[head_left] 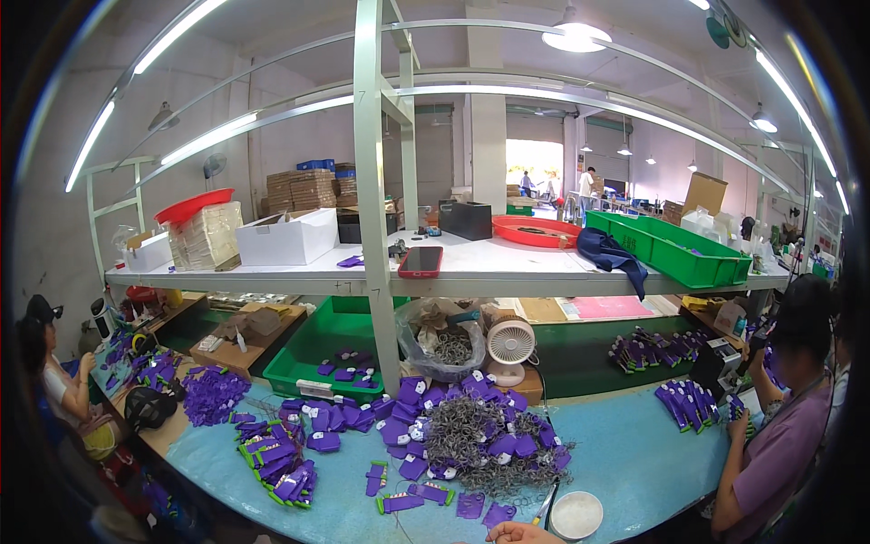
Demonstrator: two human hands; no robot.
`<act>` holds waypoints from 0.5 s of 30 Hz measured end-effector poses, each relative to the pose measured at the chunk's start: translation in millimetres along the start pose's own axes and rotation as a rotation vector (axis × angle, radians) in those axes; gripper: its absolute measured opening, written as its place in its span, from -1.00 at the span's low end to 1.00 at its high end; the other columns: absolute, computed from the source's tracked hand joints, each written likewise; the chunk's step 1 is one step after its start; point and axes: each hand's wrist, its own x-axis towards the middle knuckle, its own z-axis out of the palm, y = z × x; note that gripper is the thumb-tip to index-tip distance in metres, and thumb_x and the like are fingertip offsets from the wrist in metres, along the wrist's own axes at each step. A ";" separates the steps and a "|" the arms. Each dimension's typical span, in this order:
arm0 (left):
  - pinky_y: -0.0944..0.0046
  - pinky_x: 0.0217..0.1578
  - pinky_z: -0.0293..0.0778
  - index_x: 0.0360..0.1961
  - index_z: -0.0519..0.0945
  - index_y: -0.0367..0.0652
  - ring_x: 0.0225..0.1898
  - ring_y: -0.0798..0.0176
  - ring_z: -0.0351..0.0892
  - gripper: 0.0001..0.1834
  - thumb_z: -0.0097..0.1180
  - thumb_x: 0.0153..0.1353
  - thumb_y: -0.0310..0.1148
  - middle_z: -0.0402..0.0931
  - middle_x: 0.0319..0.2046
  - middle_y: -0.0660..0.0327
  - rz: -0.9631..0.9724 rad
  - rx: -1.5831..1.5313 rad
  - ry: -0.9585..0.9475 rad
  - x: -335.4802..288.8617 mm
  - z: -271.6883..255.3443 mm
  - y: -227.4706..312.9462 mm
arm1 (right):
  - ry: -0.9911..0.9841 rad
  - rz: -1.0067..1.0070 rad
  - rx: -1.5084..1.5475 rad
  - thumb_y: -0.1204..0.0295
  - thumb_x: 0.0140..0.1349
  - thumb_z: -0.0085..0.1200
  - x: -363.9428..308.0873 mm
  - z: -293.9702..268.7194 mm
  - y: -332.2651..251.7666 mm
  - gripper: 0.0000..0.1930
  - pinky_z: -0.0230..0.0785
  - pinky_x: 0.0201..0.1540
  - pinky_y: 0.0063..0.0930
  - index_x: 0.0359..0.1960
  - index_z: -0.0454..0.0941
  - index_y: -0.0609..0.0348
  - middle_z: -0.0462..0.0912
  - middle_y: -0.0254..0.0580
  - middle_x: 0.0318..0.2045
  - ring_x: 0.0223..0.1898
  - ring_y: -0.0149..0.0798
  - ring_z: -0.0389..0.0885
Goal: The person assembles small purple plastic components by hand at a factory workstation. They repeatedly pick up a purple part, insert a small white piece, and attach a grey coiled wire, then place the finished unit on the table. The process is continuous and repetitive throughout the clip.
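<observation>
Only the knuckles and bent fingers of my right hand (523, 533) show at the lower edge, closed together; whatever they hold is cut off from sight. My left hand is out of the picture. Just right of the hand stands a white round tub (576, 515). A slim tool with a yellowish end (542, 513) lies between them. Flat purple pieces (470, 505) rest on the blue mat (625, 453) beyond the hand. Behind these rises a tangled heap of grey metal rings and clasps (462, 440), mixed with purple pieces. Purple pieces with green ends (276, 462) are stacked at left.
A green crate (299, 349) stands behind the heap, beside a bag of metal parts (444, 344) and a small white fan (511, 344). A shelf (507, 283) spans above, its upright post (370, 181) in front. Co-workers sit at right (784, 435) and left (59, 372).
</observation>
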 end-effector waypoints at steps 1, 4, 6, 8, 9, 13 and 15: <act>0.07 -0.44 0.29 -0.40 0.47 -0.24 -0.47 -0.03 0.40 -0.82 0.09 -0.04 -0.39 0.38 -0.53 0.02 0.027 0.006 -0.052 -0.2 -1.0 -10.5 | 0.008 -0.011 -0.019 0.49 0.10 0.13 3.8 6.6 -1.5 -0.79 0.34 -0.37 -0.62 -0.22 0.44 0.14 0.50 -0.37 -0.45 -0.41 -0.49 0.46; 0.10 -0.37 0.35 -0.30 0.49 -0.23 -0.41 0.04 0.46 -0.77 0.08 0.02 -0.34 0.46 -0.48 0.03 -0.068 -0.123 -0.019 -2.9 -5.0 -1.4 | 0.007 -0.001 0.072 0.49 0.10 0.11 13.7 1.7 5.1 -0.82 0.32 -0.39 -0.63 -0.25 0.44 0.14 0.49 -0.38 -0.46 -0.42 -0.50 0.45; 0.15 -0.33 0.38 -0.25 0.50 -0.23 -0.36 0.11 0.48 -0.76 0.07 0.07 -0.35 0.50 -0.43 0.07 -0.210 -0.233 0.024 3.1 -9.7 11.0 | 0.055 -0.007 0.158 0.49 0.11 0.09 13.2 -0.4 8.3 -0.83 0.31 -0.38 -0.63 -0.25 0.44 0.14 0.49 -0.39 -0.46 -0.42 -0.50 0.44; 0.23 -0.28 0.39 -0.22 0.50 -0.24 -0.30 0.21 0.46 -0.77 0.07 0.08 -0.39 0.50 -0.37 0.14 -0.373 -0.313 0.034 5.4 -14.3 11.2 | 0.152 -0.035 0.216 0.47 0.13 0.07 5.8 10.1 9.1 -0.83 0.31 -0.36 -0.62 -0.24 0.44 0.15 0.48 -0.39 -0.44 -0.40 -0.50 0.43; 0.27 -0.25 0.39 -0.21 0.50 -0.25 -0.28 0.26 0.45 -0.77 0.07 0.09 -0.41 0.50 -0.33 0.17 -0.453 -0.353 0.039 6.6 -16.5 10.1 | 0.184 -0.075 0.135 0.47 0.14 0.05 2.1 14.9 9.8 -0.83 0.31 -0.34 -0.62 -0.23 0.44 0.16 0.49 -0.39 -0.42 -0.38 -0.49 0.43; 0.37 -0.23 0.40 -0.15 0.50 -0.24 -0.25 0.40 0.43 -0.75 0.08 0.12 -0.42 0.51 -0.30 0.24 -0.446 -0.524 0.212 7.7 -14.9 -6.5 | 0.229 -0.241 -0.401 0.36 0.11 0.09 -5.1 16.9 21.3 -0.76 0.27 -0.39 -0.57 -0.24 0.46 0.22 0.48 -0.33 -0.44 -0.42 -0.46 0.39; 0.39 -0.24 0.40 -0.15 0.50 -0.25 -0.27 0.41 0.44 -0.76 0.07 0.14 -0.42 0.51 -0.32 0.25 -0.434 -0.526 0.277 8.5 -19.0 -8.7 | 0.206 -0.323 -0.777 0.26 0.04 0.17 -6.0 11.9 28.6 -0.67 0.22 -0.47 -0.53 -0.27 0.48 0.26 0.46 -0.28 -0.50 -0.49 -0.46 0.34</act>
